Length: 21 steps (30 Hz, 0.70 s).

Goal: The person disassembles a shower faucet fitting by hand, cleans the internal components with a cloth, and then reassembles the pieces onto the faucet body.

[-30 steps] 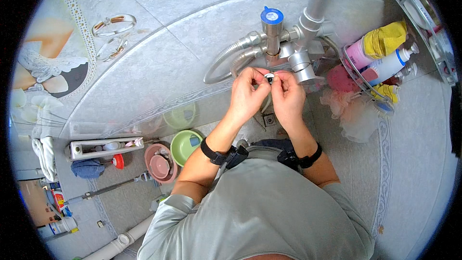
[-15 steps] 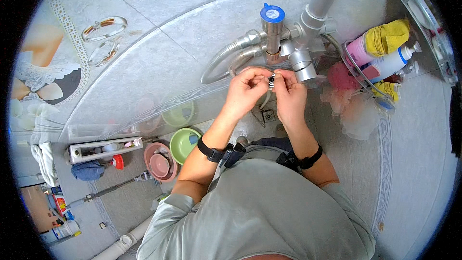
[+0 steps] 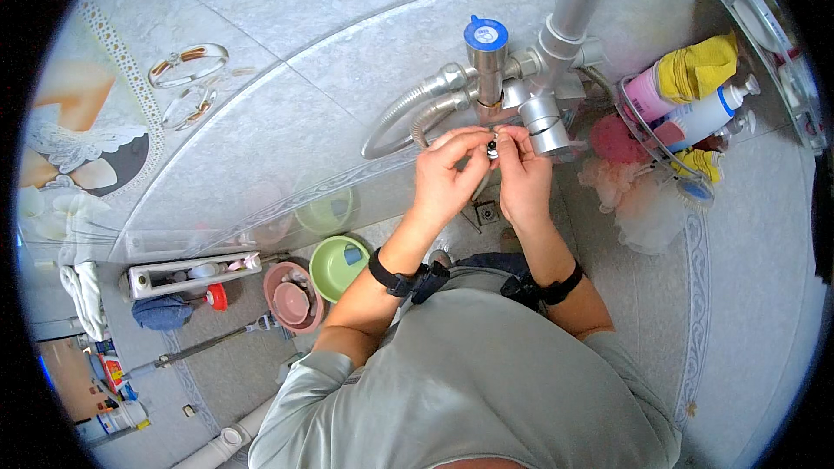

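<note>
Your left hand (image 3: 443,172) and right hand (image 3: 526,174) together pinch one small black-and-white part (image 3: 493,148), partly covered by your grip and hard to identify, on the near side of the blue-capped valve (image 3: 488,68). Around you are a tiled wall (image 3: 234,0) and grey floor (image 3: 230,352); left to right, a pink basin (image 3: 269,287) holds a pink bowl (image 3: 291,302), a green basin (image 3: 326,278) a blue cup (image 3: 352,255), and a wire rack (image 3: 637,133) bottles (image 3: 705,120).

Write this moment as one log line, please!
left hand: pinching small black-and-white part | right hand: pinching same part | beyond: blue-capped silver metal cylinder | lower left: round green plastic basin
</note>
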### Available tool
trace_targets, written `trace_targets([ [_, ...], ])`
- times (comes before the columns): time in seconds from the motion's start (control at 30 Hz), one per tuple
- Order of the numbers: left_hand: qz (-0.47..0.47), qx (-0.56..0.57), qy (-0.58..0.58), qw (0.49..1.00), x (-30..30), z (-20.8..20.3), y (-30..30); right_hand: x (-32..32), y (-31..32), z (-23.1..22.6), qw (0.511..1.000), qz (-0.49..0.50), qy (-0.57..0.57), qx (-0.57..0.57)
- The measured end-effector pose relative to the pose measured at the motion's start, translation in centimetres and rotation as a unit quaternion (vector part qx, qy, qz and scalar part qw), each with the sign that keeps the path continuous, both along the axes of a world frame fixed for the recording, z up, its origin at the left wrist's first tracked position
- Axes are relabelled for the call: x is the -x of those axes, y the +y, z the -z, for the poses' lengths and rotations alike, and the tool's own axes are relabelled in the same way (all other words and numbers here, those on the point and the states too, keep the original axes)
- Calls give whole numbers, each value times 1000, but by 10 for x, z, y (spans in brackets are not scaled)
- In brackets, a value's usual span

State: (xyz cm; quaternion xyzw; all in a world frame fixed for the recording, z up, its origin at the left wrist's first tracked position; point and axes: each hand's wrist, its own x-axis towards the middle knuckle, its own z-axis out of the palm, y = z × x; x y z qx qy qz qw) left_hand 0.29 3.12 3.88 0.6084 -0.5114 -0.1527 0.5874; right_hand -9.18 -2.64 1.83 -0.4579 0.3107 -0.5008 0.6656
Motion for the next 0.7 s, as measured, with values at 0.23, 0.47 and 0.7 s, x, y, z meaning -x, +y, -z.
trace_targets([
  [0.23, -53, 60, -177, 981, 1, 1, 0, -1, -1, 4, 1000, -6, 16, 2],
  [0.47, -42, 68, -197, 977, -1, 6, -1, 2, -8, 9, 1000, -24, -15, 5],
  [0.7, -56, 88, -178, 979, -2, 18, -3, 16, -23, 18, 991, -131, -16, 35],
])
